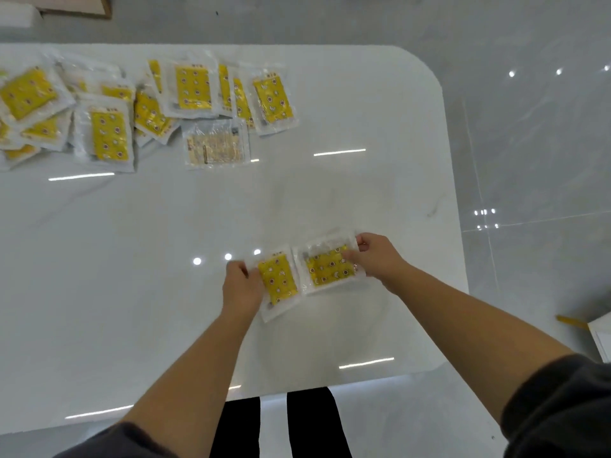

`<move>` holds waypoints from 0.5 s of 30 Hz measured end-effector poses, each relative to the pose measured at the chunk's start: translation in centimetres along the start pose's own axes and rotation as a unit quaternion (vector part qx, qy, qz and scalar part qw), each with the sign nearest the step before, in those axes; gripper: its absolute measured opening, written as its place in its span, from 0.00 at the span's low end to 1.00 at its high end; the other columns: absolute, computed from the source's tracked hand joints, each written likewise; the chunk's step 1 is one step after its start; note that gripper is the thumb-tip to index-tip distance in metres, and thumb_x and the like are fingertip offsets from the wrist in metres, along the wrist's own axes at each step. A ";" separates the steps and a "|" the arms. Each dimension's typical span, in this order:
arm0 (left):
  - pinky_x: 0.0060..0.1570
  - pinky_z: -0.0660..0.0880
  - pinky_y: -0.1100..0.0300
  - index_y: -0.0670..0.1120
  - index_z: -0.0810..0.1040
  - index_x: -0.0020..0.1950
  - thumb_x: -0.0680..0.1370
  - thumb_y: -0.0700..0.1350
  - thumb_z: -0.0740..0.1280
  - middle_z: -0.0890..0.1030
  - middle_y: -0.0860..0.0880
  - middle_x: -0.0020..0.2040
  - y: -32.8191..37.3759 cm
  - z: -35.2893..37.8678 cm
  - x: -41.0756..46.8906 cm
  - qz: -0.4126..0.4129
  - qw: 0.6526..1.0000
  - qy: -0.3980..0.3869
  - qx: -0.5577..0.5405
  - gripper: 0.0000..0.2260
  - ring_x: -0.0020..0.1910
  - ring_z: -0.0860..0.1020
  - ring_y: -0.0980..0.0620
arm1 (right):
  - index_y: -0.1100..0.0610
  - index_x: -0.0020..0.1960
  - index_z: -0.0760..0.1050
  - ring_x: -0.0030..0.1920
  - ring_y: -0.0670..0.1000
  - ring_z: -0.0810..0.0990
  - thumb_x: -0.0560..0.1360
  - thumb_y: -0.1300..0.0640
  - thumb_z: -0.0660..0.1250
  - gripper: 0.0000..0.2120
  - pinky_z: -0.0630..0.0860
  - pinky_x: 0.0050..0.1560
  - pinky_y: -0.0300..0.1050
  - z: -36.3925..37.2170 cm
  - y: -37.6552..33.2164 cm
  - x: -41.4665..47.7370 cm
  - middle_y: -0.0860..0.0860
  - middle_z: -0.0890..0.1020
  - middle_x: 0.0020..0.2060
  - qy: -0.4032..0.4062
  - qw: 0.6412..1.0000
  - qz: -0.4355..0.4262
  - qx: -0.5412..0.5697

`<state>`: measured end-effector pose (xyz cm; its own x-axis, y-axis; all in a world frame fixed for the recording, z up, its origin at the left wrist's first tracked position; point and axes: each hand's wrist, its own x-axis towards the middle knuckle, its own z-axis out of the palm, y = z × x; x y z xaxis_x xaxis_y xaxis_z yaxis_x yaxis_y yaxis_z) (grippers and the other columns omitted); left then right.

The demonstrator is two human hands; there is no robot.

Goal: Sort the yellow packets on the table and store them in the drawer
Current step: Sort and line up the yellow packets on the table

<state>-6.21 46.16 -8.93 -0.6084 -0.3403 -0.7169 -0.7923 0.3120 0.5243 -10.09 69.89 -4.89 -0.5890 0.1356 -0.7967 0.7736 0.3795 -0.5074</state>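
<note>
Lining up two yellow packets on the bench (363, 180)
Sorting step, I think. The left grip (241, 285) holds the left packet (279, 282) by its 9 o'clock edge; the right grip (373, 259) pinches the right packet (330, 267) at its 2 o'clock corner. Both lie side by side. The messy pile (109, 127) waits at 11 o'clock. Next, stack them neatly; no drawer shows

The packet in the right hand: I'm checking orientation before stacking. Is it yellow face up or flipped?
Face up: the yellow packet, gripped by the right hand, shows its patterned yellow panel upward.
</note>
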 end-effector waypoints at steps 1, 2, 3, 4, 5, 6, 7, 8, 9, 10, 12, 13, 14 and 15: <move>0.42 0.75 0.52 0.42 0.70 0.52 0.77 0.41 0.62 0.75 0.48 0.42 0.7 -1.3 0.9 -0.016 0.999 0.010 -0.051 0.05 0.44 0.76 0.45 | 0.54 0.40 0.73 0.39 0.52 0.79 0.74 0.63 0.70 0.08 0.74 0.36 0.41 0.3 -1.2 0.0 0.52 0.79 0.39 0.005 0.999 0.006 0.043; 0.45 0.78 0.48 0.42 0.71 0.54 0.76 0.42 0.63 0.77 0.45 0.45 1.4 -2.8 1.9 -0.028 0.995 0.022 -0.096 0.08 0.46 0.78 0.44 | 0.54 0.40 0.73 0.37 0.50 0.79 0.75 0.64 0.69 0.08 0.75 0.35 0.41 0.7 -2.6 0.0 0.52 0.79 0.39 0.009 0.996 0.012 0.084; 0.47 0.79 0.47 0.42 0.71 0.56 0.75 0.41 0.64 0.78 0.44 0.48 2.1 -4.3 2.9 -0.036 0.989 0.035 -0.136 0.10 0.48 0.79 0.44 | 0.54 0.41 0.73 0.37 0.50 0.80 0.75 0.65 0.68 0.08 0.77 0.35 0.42 1.4 -4.1 0.2 0.53 0.79 0.41 0.011 0.993 0.017 0.119; 0.46 0.80 0.48 0.43 0.72 0.56 0.74 0.40 0.64 0.79 0.43 0.50 3.0 -5.8 3.8 -0.039 0.982 0.052 -0.178 0.10 0.48 0.79 0.44 | 0.55 0.42 0.74 0.38 0.50 0.80 0.76 0.65 0.67 0.08 0.79 0.36 0.42 2.2 -5.6 0.5 0.54 0.80 0.42 0.010 0.988 0.022 0.153; 0.43 0.80 0.51 0.43 0.74 0.53 0.74 0.37 0.63 0.79 0.43 0.49 3.9 -7.4 4.8 -0.037 0.972 0.062 -0.223 0.08 0.47 0.79 0.45 | 0.55 0.42 0.74 0.39 0.51 0.81 0.76 0.66 0.66 0.07 0.80 0.35 0.43 3.2 -7.3 0.7 0.54 0.80 0.43 0.007 0.983 0.025 0.181; 0.40 0.79 0.55 0.43 0.76 0.49 0.75 0.34 0.62 0.79 0.44 0.46 5.1 -8.9 5.6 -0.030 0.961 0.064 -0.266 0.07 0.45 0.78 0.46 | 0.56 0.43 0.74 0.39 0.52 0.82 0.76 0.67 0.66 0.07 0.81 0.36 0.44 4.3 -9.0 1.0 0.55 0.80 0.44 0.004 0.978 0.024 0.208; 0.38 0.79 0.58 0.44 0.76 0.46 0.75 0.32 0.61 0.79 0.45 0.44 6.5 -10.5 6.4 -0.023 0.952 0.066 -0.298 0.08 0.44 0.78 0.47 | 0.56 0.44 0.74 0.41 0.53 0.82 0.76 0.67 0.65 0.07 0.82 0.37 0.45 5.5 -10.6 1.3 0.56 0.81 0.45 0.000 0.973 0.023 0.232; 0.38 0.79 0.59 0.44 0.76 0.46 0.75 0.31 0.61 0.79 0.46 0.43 7.8 -12.0 7.3 -0.020 0.943 0.069 -0.324 0.09 0.45 0.78 0.48 | 0.57 0.45 0.74 0.43 0.55 0.82 0.76 0.67 0.65 0.06 0.82 0.40 0.47 6.9 -12.3 1.6 0.57 0.81 0.47 -0.005 0.967 0.023 0.252; 0.40 0.80 0.59 0.44 0.76 0.50 0.75 0.31 0.62 0.79 0.47 0.44 9.0 -13.6 8.1 -0.018 0.934 0.074 -0.350 0.09 0.46 0.79 0.48 | 0.58 0.46 0.74 0.45 0.56 0.82 0.76 0.68 0.65 0.06 0.82 0.42 0.49 8.3 -14.0 1.9 0.58 0.81 0.49 -0.012 0.963 0.025 0.269; 0.42 0.80 0.58 0.44 0.76 0.53 0.76 0.31 0.62 0.80 0.47 0.47 10.1 -15.1 9.1 -0.013 0.926 0.075 -0.370 0.11 0.48 0.80 0.48 | 0.58 0.45 0.74 0.46 0.57 0.82 0.76 0.68 0.65 0.06 0.81 0.44 0.51 9.5 -15.8 2.2 0.58 0.80 0.50 -0.019 0.958 0.025 0.286; 0.45 0.81 0.56 0.45 0.76 0.58 0.76 0.31 0.62 0.81 0.46 0.52 12.7 -17.8 11.2 0.004 0.912 0.063 -0.404 0.15 0.50 0.81 0.48 | 0.59 0.46 0.73 0.48 0.57 0.82 0.76 0.68 0.65 0.05 0.81 0.46 0.52 11.6 -19.3 2.8 0.58 0.80 0.51 -0.034 0.946 0.014 0.324; 0.45 0.81 0.56 0.45 0.76 0.58 0.76 0.30 0.61 0.82 0.46 0.53 13.9 -18.9 12.2 0.009 0.907 0.061 -0.417 0.15 0.50 0.82 0.48 | 0.58 0.47 0.73 0.48 0.56 0.81 0.77 0.68 0.64 0.06 0.81 0.46 0.51 12.4 -21.1 3.1 0.58 0.80 0.51 -0.041 0.939 0.003 0.343; 0.45 0.81 0.56 0.46 0.77 0.56 0.76 0.30 0.60 0.82 0.46 0.52 15.1 -19.9 13.0 0.016 0.904 0.063 -0.423 0.15 0.50 0.82 0.49 | 0.57 0.48 0.74 0.49 0.56 0.81 0.77 0.68 0.64 0.06 0.81 0.46 0.51 13.1 -22.7 3.5 0.57 0.80 0.51 -0.047 0.931 -0.009 0.361; 0.43 0.81 0.57 0.47 0.76 0.54 0.76 0.30 0.59 0.82 0.46 0.51 16.2 -20.6 13.9 0.022 0.902 0.067 -0.425 0.15 0.48 0.82 0.49 | 0.57 0.49 0.74 0.49 0.56 0.81 0.77 0.68 0.64 0.07 0.81 0.46 0.50 13.6 -24.3 3.9 0.56 0.80 0.51 -0.053 0.925 -0.020 0.375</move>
<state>-28.42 28.20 -0.93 -0.5947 -0.4653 -0.6556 -0.4816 -0.4468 0.7539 -28.01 48.75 -0.19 -0.6255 0.0303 -0.7797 0.7195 -0.3643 -0.5913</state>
